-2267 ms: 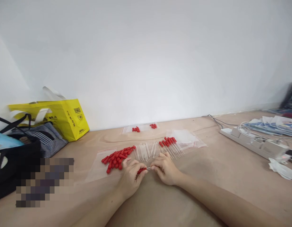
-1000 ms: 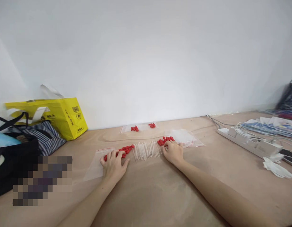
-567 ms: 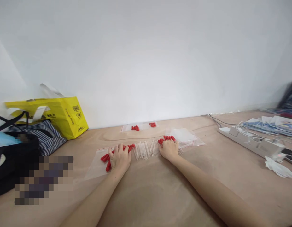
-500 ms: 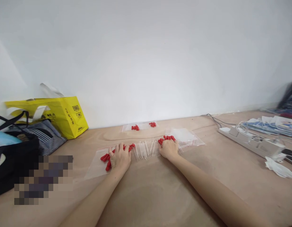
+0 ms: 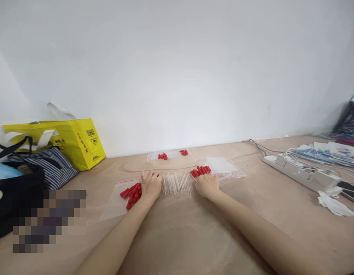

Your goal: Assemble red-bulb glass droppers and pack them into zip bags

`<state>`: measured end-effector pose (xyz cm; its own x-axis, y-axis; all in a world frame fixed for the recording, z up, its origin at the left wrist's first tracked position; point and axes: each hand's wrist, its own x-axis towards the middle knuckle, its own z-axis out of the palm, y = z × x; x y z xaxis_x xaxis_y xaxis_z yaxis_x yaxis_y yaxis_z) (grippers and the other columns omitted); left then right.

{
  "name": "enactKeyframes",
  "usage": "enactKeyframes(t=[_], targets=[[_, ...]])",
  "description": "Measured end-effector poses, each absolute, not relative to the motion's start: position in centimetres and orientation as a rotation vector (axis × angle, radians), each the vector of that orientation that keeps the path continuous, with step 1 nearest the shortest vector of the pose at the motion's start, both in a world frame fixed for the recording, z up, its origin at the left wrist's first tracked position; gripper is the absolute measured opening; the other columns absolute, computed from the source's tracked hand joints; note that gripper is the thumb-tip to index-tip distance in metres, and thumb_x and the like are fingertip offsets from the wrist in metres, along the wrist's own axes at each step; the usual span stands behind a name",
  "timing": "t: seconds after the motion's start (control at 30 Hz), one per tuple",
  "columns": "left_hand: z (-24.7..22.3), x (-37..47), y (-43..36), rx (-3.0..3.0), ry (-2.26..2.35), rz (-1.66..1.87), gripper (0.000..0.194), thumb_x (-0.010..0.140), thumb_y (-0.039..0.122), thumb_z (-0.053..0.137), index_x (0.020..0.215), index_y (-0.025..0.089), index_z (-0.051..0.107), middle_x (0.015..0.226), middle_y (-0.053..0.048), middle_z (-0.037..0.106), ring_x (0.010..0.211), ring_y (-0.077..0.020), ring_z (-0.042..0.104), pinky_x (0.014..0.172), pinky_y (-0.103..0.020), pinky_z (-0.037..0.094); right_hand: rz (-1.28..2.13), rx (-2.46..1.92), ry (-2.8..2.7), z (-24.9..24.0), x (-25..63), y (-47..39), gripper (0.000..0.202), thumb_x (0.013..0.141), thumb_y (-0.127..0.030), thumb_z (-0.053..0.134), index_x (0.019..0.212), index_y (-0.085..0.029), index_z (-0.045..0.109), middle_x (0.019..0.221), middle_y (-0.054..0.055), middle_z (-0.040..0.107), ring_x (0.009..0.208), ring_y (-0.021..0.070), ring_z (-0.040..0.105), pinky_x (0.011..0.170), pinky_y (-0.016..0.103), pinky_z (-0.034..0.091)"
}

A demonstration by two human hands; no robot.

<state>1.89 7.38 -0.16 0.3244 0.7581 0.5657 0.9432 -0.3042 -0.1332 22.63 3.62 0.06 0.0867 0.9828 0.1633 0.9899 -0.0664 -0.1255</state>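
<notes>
My left hand [image 5: 151,186] is beside a pile of red rubber bulbs [image 5: 132,195], its fingers bent down and slightly apart, with nothing visible in them. Thin clear tubes [image 5: 177,183] lie side by side between my two hands. Over the lower part of a row of red-topped droppers [image 5: 201,170] rests my right hand [image 5: 208,185]; its fingertips are hidden, so whether it grips any is unclear. The loose bulbs lie on a clear zip bag [image 5: 114,204]. Another clear bag [image 5: 220,165] lies behind my right hand.
Against the wall lies a flat bag [image 5: 150,156] with two small groups of red-topped pieces. A yellow bag [image 5: 88,147], a striped pouch [image 5: 62,168] and a black bag [image 5: 25,198] stand left. Right are a power strip [image 5: 294,170], crumpled tissue [image 5: 334,203] and stacked packets [image 5: 328,152].
My left hand has moved off the red bulbs to the right, toward the tubes, uncovering more of the pile. My right hand has shifted slightly toward me, below the red tops.
</notes>
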Motion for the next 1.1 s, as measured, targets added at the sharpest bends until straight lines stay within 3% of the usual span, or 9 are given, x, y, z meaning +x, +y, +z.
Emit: enactKeyframes(t=[0.17, 0.3, 0.43, 0.7, 0.9, 1.1], targets=[[0.5, 1.7, 5.0, -2.130, -1.514, -0.711, 0.026, 0.085, 0.021, 0.037, 0.094, 0.021, 0.061, 0.090, -0.007, 0.066, 0.091, -0.0242, 0.052, 0.093, -0.048, 0.014, -0.082, -1.990, -2.040, -0.3, 24.0, 2.2, 0.025, 0.080, -0.019, 0.038, 0.082, -0.013, 0.062, 0.088, 0.014, 0.062, 0.087, 0.0251, 0.053, 0.073, 0.036, 0.033], [0.3, 0.9, 1.5, -2.404, -1.386, -0.835, 0.021, 0.084, 0.026, 0.040, 0.095, 0.024, 0.058, 0.093, -0.003, 0.066, 0.090, -0.0202, 0.054, 0.091, -0.043, 0.020, -0.085, -1.520, -2.277, -0.9, 25.2, 0.8, 0.017, 0.080, -0.019, 0.042, 0.080, -0.015, 0.058, 0.087, 0.010, 0.059, 0.086, 0.0207, 0.050, 0.074, 0.031, 0.035], [0.0, -0.2, -0.9, -2.713, -1.314, -0.745, 0.019, 0.083, 0.025, 0.042, 0.096, 0.025, 0.055, 0.087, 0.000, 0.065, 0.085, -0.0174, 0.054, 0.092, -0.041, 0.020, -0.025, -1.242, -2.418, -1.1, 25.7, 0.0, 0.008, 0.078, -0.017, 0.047, 0.075, -0.017, 0.054, 0.079, 0.005, 0.057, 0.079, 0.0178, 0.048, 0.070, 0.028, 0.036], [-0.1, 0.4, -1.5, -2.787, -1.384, -0.730, 0.030, 0.072, 0.022, 0.049, 0.100, 0.023, 0.058, 0.097, -0.005, 0.062, 0.092, -0.0214, 0.052, 0.085, -0.040, 0.029, 0.207, -1.172, -2.395, -1.2, 25.5, 0.3, 0.007, 0.075, -0.023, 0.056, 0.079, -0.017, 0.054, 0.081, 0.003, 0.055, 0.079, 0.0152, 0.048, 0.071, 0.025, 0.037], [-1.0, 1.4, -1.1, -2.718, -1.431, -0.742, 0.019, 0.079, 0.030, 0.048, 0.084, 0.025, 0.066, 0.086, -0.003, 0.063, 0.083, -0.0206, 0.053, 0.075, -0.037, 0.034, 0.352, -1.221, -2.334, -1.8, 24.3, 1.0, 0.016, 0.071, -0.031, 0.062, 0.078, -0.017, 0.057, 0.079, 0.002, 0.055, 0.077, 0.0140, 0.048, 0.068, 0.024, 0.035], [-1.2, 2.0, -0.7, -2.706, -1.480, -0.813, 0.018, 0.084, 0.024, 0.041, 0.083, 0.022, 0.059, 0.084, -0.002, 0.063, 0.084, -0.0188, 0.052, 0.077, -0.036, 0.031, 0.132, -1.390, -2.318, -2.1, 23.4, 0.6, 0.013, 0.078, -0.031, 0.054, 0.073, -0.019, 0.056, 0.082, 0.001, 0.056, 0.087, 0.0170, 0.047, 0.074, 0.030, 0.028]])
